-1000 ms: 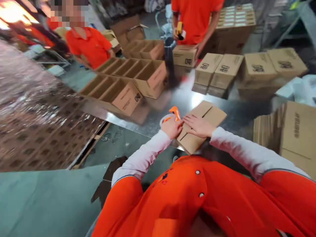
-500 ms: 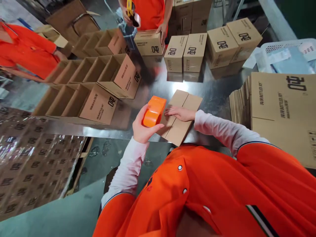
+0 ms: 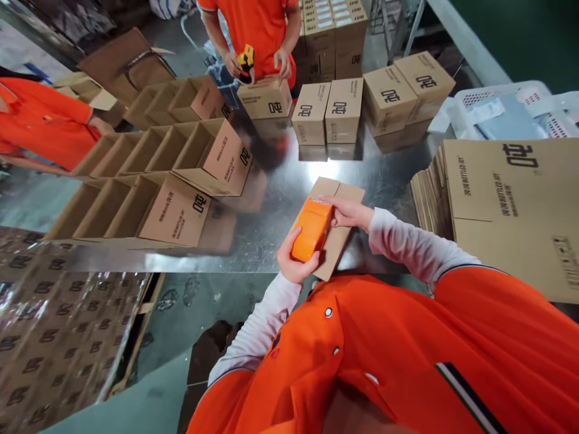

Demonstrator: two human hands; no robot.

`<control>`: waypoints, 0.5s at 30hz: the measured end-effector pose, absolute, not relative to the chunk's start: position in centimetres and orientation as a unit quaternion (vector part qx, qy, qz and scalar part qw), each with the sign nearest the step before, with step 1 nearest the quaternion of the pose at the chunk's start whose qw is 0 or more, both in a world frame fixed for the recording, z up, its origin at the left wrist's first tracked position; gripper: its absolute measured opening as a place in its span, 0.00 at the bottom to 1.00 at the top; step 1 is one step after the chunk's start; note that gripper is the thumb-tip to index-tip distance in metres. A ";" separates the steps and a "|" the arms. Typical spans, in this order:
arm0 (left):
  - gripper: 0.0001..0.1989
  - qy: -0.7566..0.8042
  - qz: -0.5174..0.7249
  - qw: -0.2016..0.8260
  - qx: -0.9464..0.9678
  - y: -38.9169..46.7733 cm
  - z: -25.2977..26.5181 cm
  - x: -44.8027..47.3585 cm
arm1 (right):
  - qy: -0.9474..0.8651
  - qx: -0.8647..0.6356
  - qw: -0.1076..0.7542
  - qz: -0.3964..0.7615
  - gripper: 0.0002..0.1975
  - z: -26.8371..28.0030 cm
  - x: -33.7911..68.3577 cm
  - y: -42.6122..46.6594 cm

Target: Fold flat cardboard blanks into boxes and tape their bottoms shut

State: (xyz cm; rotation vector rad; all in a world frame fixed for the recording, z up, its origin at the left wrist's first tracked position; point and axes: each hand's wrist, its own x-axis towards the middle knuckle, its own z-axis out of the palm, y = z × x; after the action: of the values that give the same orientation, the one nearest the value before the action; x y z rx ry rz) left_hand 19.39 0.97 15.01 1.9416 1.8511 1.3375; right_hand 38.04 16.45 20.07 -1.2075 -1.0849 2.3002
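My left hand (image 3: pixel 295 256) is wrapped round the rear of an orange tape dispenser (image 3: pixel 311 230). The dispenser is over a small box (image 3: pixel 340 242) whose two top flaps meet along a seam. My right hand (image 3: pixel 346 212) is closed at the dispenser's far end, with fingers by its cutting edge and the thumb against its side. Whether a tape end is between those fingers is too small to see. The dispenser and both hands hide part of the box top.
Open boxes (image 3: pixel 178 211) stand in rows at left on the metal table (image 3: pixel 275 238). Closed boxes (image 3: pixel 344 111) are at the back, flattened cartons (image 3: pixel 511 211) and a white basket (image 3: pixel 534 90) at right. A co-worker (image 3: pixel 253 36) across holds a yellow tape dispenser (image 3: pixel 246 63); another person (image 3: pixel 45 120) is far left.
My left hand has brought the orange tape dispenser rightward over the box. My right hand has lifted from flat on the box top and closed at the dispenser's front. The co-worker's dispenser has come down to a box.
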 end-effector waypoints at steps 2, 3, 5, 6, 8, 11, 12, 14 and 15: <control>0.35 0.604 0.440 0.083 0.660 1.3 15.9 19.3 | -0.409 -0.439 0.148 0.786 0.25 20.4 38.0 16.3; 0.35 0.594 0.437 0.095 0.668 1.5 16.4 19.3 | -0.427 -0.450 0.141 0.772 0.25 20.4 38.1 16.5; 0.34 0.582 0.418 0.127 0.686 2.1 17.7 19.3 | -0.463 -0.470 0.131 0.740 0.25 20.3 38.6 17.5; 0.34 0.582 0.401 0.145 0.693 2.4 18.4 19.3 | -0.488 -0.477 0.128 0.719 0.24 20.3 39.1 18.3; 0.34 0.593 0.358 0.177 0.699 3.2 19.9 19.3 | -0.577 -0.501 0.135 0.631 0.20 20.8 40.6 21.0; 0.35 0.624 0.285 0.206 0.698 4.7 22.1 19.8 | -0.703 -0.568 0.160 0.397 0.16 22.2 43.5 26.8; 0.35 0.640 0.254 0.210 0.694 5.2 22.8 20.1 | -0.718 -0.586 0.162 0.340 0.16 22.5 44.4 28.8; 0.35 0.673 0.185 0.214 0.684 6.4 24.1 21.1 | -0.718 -0.606 0.150 0.308 0.16 22.3 45.8 32.1; 0.35 0.687 0.151 0.217 0.677 7.0 24.7 21.6 | -0.718 -0.606 0.137 0.314 0.15 21.8 46.2 33.2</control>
State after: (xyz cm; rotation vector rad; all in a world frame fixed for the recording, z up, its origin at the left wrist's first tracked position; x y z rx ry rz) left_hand 21.61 7.04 24.65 1.8751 1.9022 0.4183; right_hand 46.20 33.22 21.77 -1.7551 -2.0780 0.9081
